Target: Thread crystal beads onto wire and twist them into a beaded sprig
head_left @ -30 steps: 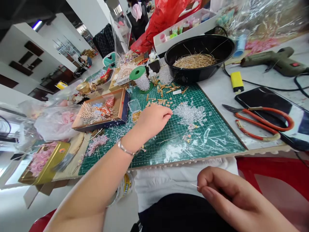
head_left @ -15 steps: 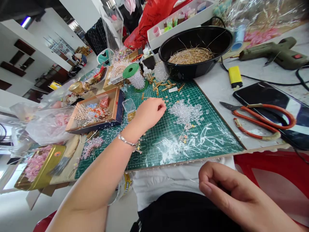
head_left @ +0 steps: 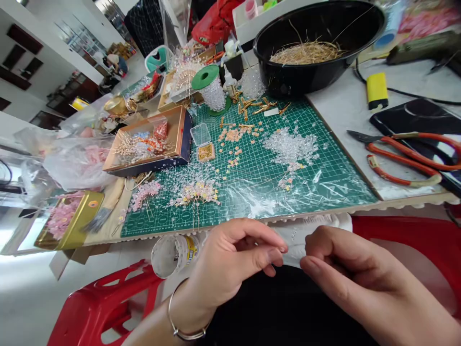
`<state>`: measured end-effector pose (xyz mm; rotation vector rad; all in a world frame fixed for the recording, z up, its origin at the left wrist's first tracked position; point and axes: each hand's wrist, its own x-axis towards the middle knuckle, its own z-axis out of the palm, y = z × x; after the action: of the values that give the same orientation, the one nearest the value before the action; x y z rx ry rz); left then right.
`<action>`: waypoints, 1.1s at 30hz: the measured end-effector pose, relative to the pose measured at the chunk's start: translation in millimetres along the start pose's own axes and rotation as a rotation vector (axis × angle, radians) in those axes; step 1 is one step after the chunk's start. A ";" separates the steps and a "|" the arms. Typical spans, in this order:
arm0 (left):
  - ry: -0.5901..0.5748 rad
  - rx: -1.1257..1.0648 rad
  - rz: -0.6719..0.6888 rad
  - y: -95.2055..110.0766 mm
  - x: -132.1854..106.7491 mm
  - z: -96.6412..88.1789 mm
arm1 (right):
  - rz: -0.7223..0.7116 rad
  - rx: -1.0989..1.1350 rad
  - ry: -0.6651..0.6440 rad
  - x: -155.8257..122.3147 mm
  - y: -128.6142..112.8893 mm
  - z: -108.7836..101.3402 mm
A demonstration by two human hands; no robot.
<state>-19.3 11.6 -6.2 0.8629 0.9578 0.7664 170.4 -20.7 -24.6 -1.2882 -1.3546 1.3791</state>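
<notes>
Both hands are down at my lap, in front of the table edge. My left hand (head_left: 234,262) pinches thumb and forefinger together on something too small to name. My right hand (head_left: 345,274) is curled closed just right of it, fingertips almost touching the left ones; what it holds is hidden. Beyond them lies the green cutting mat (head_left: 252,173) with a heap of clear beads (head_left: 290,146), scattered peach beads (head_left: 234,137) and a beaded sprig (head_left: 196,192).
A black bowl of straw (head_left: 313,48) stands at the back. Orange-handled scissors (head_left: 403,156) lie on a phone (head_left: 418,120) at right, beside a yellow lighter (head_left: 376,90). Left are a gold tray (head_left: 144,144), a gold tin (head_left: 68,218) and a red stool (head_left: 104,302).
My left hand left the peach beads on the mat and came back to my lap, meeting my right hand. The view tilted down and nearer.
</notes>
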 end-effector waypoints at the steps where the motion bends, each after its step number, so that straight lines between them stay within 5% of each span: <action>1: 0.002 0.018 -0.001 0.9 -1.6 -0.1 | -0.002 -0.008 -0.005 -1.3 -0.7 1.3; 18: -0.036 0.193 0.050 -2.4 -15.9 -3.3 | 0.012 -0.066 -0.015 -6.6 -2.0 9.4; 27: -0.048 0.892 0.602 12.0 -19.2 5.2 | 0.117 -0.052 -0.185 -6.3 0.8 4.8; 33: -0.068 1.212 0.680 17.0 -20.0 2.9 | 0.231 0.005 -0.273 -3.8 9.2 4.8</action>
<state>-27.1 1.5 16.9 2.3357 1.0437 0.6573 167.4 -26.3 -33.7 -1.3211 -1.4115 1.7680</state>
